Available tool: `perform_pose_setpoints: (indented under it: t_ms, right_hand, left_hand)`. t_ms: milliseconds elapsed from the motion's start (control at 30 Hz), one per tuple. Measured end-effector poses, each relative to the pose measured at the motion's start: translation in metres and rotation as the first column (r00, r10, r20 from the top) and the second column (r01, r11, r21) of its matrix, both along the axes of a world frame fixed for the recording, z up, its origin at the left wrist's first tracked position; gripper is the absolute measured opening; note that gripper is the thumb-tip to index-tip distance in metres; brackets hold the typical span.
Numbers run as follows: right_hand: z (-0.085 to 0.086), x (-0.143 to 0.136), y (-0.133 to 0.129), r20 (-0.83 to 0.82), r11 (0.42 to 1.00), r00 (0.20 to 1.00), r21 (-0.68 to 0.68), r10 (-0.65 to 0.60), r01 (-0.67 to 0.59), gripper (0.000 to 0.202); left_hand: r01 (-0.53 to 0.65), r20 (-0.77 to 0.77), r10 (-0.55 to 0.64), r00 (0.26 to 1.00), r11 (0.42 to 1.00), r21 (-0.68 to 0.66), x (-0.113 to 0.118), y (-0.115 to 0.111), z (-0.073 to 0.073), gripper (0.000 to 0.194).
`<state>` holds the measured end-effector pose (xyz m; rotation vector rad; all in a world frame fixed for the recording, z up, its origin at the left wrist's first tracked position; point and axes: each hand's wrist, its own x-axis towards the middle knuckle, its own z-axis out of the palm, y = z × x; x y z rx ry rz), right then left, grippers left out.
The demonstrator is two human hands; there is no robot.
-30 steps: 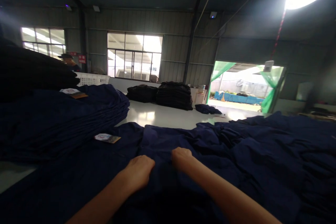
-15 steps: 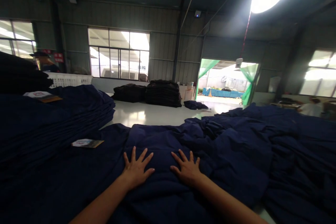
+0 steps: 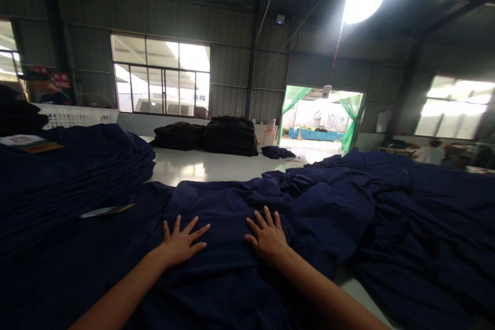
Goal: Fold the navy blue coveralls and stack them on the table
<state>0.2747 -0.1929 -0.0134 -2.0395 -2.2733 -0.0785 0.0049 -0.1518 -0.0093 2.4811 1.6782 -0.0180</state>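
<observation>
Spread before me on the table is a dark navy garment [image 3: 224,252], its exact kind unclear, with soft wrinkles across it. My left hand [image 3: 181,241] lies flat on the cloth, fingers spread wide. To its right my right hand [image 3: 268,237] also rests flat on the same cloth, fingers apart. Neither hand grips anything. Left of my left hand a paper tag [image 3: 106,211] lies on the navy fabric, seen nearly edge-on. Loose navy garments [image 3: 410,201] are heaped on the right.
A layered stack of navy garments [image 3: 104,170] with another tag [image 3: 33,143] stands at left. Behind it is a white plastic basket [image 3: 81,116] near a person [image 3: 48,90]. Black folded stacks [image 3: 231,136] sit at the white table's [image 3: 185,165] far side. Another person [image 3: 431,152] is at far right.
The view has turned to the right, so the scene sits further left. My hands remain flat on the cloth and are slightly further apart. The left tag now looks thinner, more edge-on.
</observation>
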Motion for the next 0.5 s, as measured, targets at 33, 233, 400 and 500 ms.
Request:
perform_pose_setpoints:
  t_ms: [33, 233, 400, 500]
  right_hand:
    - [0.0, 0.008, -0.002, 0.026, 1.0, 1.0, 0.0, -0.008, 0.008, 0.062]
    - [-0.008, 0.042, 0.0, 0.001, 0.995, 0.996, -0.055, -0.088, 0.088, 0.063]
    - [-0.014, 0.051, 0.003, -0.072, 0.991, 0.994, -0.118, -0.076, 0.067, 0.065]
    - [-0.003, 0.055, 0.005, -0.099, 0.98, 0.994, -0.199, -0.051, 0.03, 0.062]
  left_hand:
    - [0.008, -0.001, -0.008, 1.0, 1.0, -0.02, 0.006, -0.004, 0.005, 0.057]
    - [0.216, 0.035, -0.213, 0.976, 0.967, -0.137, 0.051, -0.026, 0.027, 0.064]
    - [0.159, -0.069, -0.193, 0.979, 0.927, -0.341, 0.073, -0.028, 0.04, 0.08]
    - [0.164, -0.1, -0.206, 0.973, 0.932, -0.323, 0.093, -0.025, 0.055, 0.076]
